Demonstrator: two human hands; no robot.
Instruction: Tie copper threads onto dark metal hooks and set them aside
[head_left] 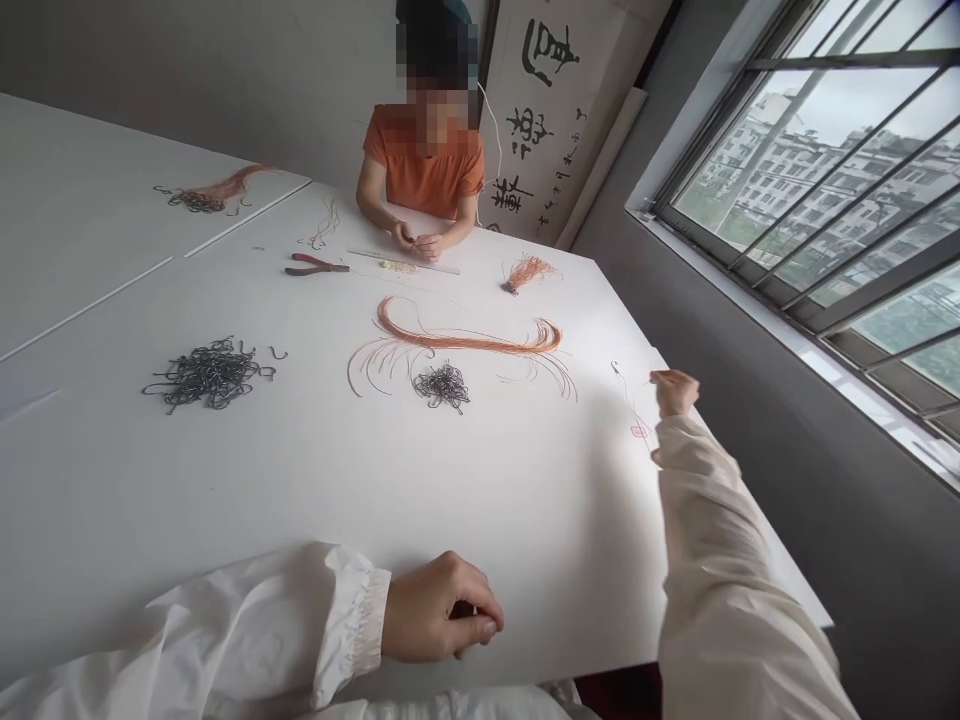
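Note:
My right hand (pixel 675 392) is stretched far out over the table's right edge, its fingers closed in a pinch. Whatever is between its fingertips is too thin to make out. Beside it on the table lie a fish hook (pixel 615 368) and thin strands of line. My left hand (pixel 442 612) rests near the front edge, loosely curled, thumb close to the index finger, with nothing visible in it. Ahead of it are a small pile of dark fish hooks (pixel 442 386) and a long bundle of orange line (pixel 472 343).
A bigger heap of hooks (pixel 214 375) lies left on the white table (pixel 300 480). Farther back are red-handled pliers (pixel 316 265), a ruler (pixel 405 262) and orange-line bundles (pixel 525 270). A person in orange (pixel 424 165) sits opposite, both hands together. A barred window (pixel 825 170) is at right.

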